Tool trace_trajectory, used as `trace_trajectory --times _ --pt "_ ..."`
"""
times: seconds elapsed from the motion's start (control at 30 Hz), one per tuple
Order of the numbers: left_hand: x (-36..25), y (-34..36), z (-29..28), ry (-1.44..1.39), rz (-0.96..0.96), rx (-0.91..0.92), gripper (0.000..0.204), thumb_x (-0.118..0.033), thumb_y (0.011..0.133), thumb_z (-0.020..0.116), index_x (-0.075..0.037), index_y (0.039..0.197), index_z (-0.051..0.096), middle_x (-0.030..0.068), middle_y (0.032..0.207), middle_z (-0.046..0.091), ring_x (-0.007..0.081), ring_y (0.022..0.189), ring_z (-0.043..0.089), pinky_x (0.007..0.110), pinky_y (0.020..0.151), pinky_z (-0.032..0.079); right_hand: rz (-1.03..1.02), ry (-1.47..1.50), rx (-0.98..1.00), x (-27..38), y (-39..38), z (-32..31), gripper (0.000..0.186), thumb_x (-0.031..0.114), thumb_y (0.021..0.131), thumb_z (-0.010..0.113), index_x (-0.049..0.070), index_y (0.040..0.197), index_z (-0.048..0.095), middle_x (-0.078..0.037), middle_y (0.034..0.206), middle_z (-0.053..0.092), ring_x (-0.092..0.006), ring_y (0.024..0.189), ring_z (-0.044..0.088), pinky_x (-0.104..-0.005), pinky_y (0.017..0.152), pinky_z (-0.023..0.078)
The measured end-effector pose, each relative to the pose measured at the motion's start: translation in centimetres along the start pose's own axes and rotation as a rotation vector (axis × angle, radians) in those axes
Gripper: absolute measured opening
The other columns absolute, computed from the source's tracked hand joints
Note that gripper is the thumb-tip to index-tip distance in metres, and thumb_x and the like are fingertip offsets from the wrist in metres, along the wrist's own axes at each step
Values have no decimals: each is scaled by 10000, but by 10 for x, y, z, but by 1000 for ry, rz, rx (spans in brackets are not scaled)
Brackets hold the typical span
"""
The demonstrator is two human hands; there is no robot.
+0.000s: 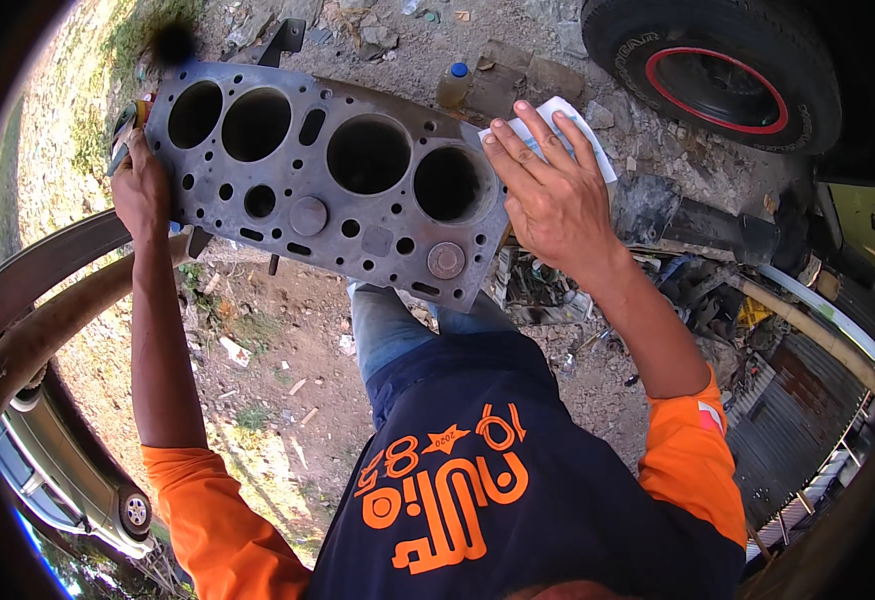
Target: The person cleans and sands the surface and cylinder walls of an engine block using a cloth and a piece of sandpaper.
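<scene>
A grey metal engine block (pixel 367 230) spans the upper middle, its top face showing four large bores and many smaller holes. At its left end my left hand (pixel 140 185) is closed round a small yellow and grey object (pixel 125 125) that I cannot make out clearly, beside the block's edge. My right hand (pixel 552 200) is beyond the block's right end, holding a folded white paper or cloth (pixel 587 140) under its extended fingers. The palm side of that hand is hidden.
A bottle with a blue cap (pixel 453 88) stands behind the block. A tire (pixel 717 70) is at the upper right, metal scrap and corrugated sheet (pixel 777 420) at the right. Curved bars (pixel 67 320) and a parked car (pixel 67 470) are at the left, over stony dirt ground (pixel 267 370).
</scene>
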State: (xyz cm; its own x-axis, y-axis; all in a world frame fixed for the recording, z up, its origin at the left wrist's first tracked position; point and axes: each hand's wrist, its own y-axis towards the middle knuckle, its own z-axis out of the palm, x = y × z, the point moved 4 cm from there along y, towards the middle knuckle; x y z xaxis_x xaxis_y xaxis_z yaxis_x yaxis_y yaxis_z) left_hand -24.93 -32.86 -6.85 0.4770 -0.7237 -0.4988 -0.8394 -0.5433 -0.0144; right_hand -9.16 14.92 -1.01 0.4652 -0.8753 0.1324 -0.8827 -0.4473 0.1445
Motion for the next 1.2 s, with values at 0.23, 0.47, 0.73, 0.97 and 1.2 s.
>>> trace_trajectory --times 0.23,0.47,0.73,0.97,1.2 --pt "-3 -5 1 5 24 2 789 -673 1035 451 29 1190 775 304 1118 758 466 1080 709 483 1002 506 -21 -29 47 3 -29 -3 485 113 871 700 26 1347 736 -120 1472 689 -331 1507 508 -568 1282 301" --pt "-2 -2 0 30 -2 -9 793 -669 1042 441 37 1195 770 305 1121 755 469 1091 704 479 1011 503 -34 -3 71 -1 -27 -1 516 109 846 732 33 1357 737 -112 1489 681 -310 1536 479 -565 1278 310" --pt "-8 -8 -2 11 25 -6 801 -670 1043 436 39 1218 764 313 1140 752 478 1114 695 483 1028 495 -72 16 38 -4 -10 -2 455 115 854 733 34 1301 757 -110 1443 708 -305 1526 492 -563 1281 292" --pt "-4 -1 -1 36 16 -25 803 -671 1037 442 42 1215 765 330 1139 748 482 1118 695 496 1024 496 -80 -5 45 1 6 -7 477 109 836 756 42 1309 760 -99 1449 707 -299 1528 494 -556 1290 287" --pt "-3 -1 0 7 29 -6 795 -676 1034 438 29 1163 784 305 1121 760 480 1088 699 489 1006 499 -89 -29 60 0 4 -11 458 127 845 742 42 1295 766 -99 1443 710 -296 1537 482 -565 1290 288"
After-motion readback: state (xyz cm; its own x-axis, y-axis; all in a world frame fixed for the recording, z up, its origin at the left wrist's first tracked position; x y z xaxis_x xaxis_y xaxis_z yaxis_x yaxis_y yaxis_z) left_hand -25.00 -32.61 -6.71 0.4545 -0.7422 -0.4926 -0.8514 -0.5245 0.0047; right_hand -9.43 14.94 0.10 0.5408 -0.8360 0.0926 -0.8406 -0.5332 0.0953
